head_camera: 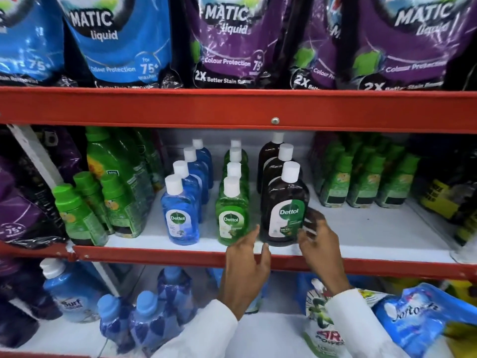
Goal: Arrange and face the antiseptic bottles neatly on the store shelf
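Observation:
Three rows of Dettol antiseptic bottles stand on the white middle shelf (361, 228), labels facing me. The blue row's front bottle (180, 215) is on the left, the green row's front bottle (231, 215) in the middle, the brown row's front bottle (285, 210) on the right. Each row runs back with white caps in line. My left hand (247, 264) hovers at the shelf's red front edge, fingers apart, just below and left of the brown bottle. My right hand (318, 239) is at the brown bottle's right side with its fingers spread, touching or nearly touching it.
Green-capped bottles (77, 213) crowd the shelf to the left, and shrink-wrapped green packs (361, 182) stand back right. Detergent pouches (232, 42) fill the shelf above. Blue bottles (144, 316) and softener pouches (418, 319) lie on the shelf below.

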Available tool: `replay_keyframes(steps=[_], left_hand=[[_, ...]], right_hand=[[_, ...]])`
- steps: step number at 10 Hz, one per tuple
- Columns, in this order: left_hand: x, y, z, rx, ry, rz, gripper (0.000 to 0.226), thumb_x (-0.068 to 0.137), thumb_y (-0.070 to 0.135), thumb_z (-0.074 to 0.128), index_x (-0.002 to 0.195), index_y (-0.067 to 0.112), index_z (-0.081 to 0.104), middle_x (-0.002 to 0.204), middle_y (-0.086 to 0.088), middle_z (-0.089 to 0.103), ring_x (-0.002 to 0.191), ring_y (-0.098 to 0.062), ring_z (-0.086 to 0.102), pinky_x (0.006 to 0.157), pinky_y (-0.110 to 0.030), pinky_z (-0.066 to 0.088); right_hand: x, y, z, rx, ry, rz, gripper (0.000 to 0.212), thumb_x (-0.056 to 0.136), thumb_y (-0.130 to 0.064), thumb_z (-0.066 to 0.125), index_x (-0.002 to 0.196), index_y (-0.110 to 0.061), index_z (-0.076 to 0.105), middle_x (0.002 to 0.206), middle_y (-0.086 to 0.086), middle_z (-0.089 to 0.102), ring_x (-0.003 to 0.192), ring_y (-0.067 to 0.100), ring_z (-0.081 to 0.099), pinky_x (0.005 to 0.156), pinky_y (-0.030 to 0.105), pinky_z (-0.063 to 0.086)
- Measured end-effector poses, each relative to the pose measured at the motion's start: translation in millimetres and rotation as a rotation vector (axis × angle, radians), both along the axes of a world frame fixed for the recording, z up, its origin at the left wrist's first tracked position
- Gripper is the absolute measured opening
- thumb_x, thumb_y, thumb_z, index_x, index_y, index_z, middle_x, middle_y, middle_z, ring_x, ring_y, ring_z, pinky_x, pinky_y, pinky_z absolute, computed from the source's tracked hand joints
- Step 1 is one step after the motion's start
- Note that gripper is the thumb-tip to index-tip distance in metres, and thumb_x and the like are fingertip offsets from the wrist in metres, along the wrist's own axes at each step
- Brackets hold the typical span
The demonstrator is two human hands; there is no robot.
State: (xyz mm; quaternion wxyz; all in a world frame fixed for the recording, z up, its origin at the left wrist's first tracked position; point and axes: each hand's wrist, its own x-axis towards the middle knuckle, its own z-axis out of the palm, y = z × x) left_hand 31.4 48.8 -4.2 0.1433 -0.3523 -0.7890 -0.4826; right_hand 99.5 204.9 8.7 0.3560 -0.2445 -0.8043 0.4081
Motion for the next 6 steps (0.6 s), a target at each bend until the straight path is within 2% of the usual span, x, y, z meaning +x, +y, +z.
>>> replay_keyframes(steps=[1,2,3,4,5,6], left_hand=[[-4,16,0,-0.088,-0.017,0.001,0.045,0.085,0.029,0.055,0.125,0.007,0.058,0.098,-0.014,0.075,0.085,-0.029,0.068,0.08,-0.037,0.054],[-10,24,0,-0.107,-0.074,0.001,0.029,0.087,0.032,0.052,0.11,0.016,0.059,0.09,-0.007,0.075,0.079,-0.024,0.069,0.072,-0.04,0.056],[-14,27,-3,-0.081,-0.082,-0.035,0.02,0.09,0.032,0.051,0.103,0.02,0.059,0.084,-0.004,0.076,0.075,-0.018,0.071,0.069,-0.041,0.058],[-18,29,-7,-0.085,-0.064,-0.037,0.015,0.092,0.031,0.052,0.099,0.02,0.06,0.081,0.0,0.075,0.073,-0.014,0.069,0.069,-0.04,0.057],[-15,28,-5,-0.078,-0.043,-0.044,0.014,0.093,0.03,0.054,0.101,0.021,0.061,0.084,0.0,0.076,0.075,-0.012,0.069,0.071,-0.038,0.057],[-9,22,2,-0.042,-0.043,-0.057,0.023,0.091,0.029,0.06,0.112,0.021,0.062,0.092,-0.002,0.077,0.082,-0.014,0.071,0.079,-0.037,0.059]], right_hand=[[0,9,1,0.057,-0.063,0.084,0.041,0.088,0.003,0.058,0.127,-0.01,0.057,0.105,0.001,0.068,0.094,0.014,0.063,0.073,0.0,0.041],[4,13,0,0.055,-0.046,0.098,0.037,0.088,-0.001,0.061,0.124,-0.012,0.06,0.103,-0.002,0.069,0.095,0.015,0.068,0.074,-0.005,0.04],[9,16,-5,0.077,0.008,0.114,0.035,0.089,-0.006,0.064,0.123,-0.016,0.061,0.107,-0.001,0.072,0.096,0.014,0.07,0.083,0.009,0.05],[13,17,-5,0.056,0.004,0.111,0.035,0.09,-0.008,0.063,0.124,-0.017,0.061,0.109,0.001,0.074,0.098,0.015,0.07,0.086,0.016,0.052],[12,18,-7,0.044,0.003,0.114,0.038,0.089,-0.007,0.064,0.126,-0.015,0.06,0.11,0.001,0.073,0.098,0.017,0.071,0.082,0.003,0.047],[25,17,-1,-0.09,0.075,0.021,0.048,0.089,-0.012,0.068,0.134,-0.017,0.054,0.119,-0.003,0.068,0.101,0.016,0.07,0.091,0.024,0.055]])
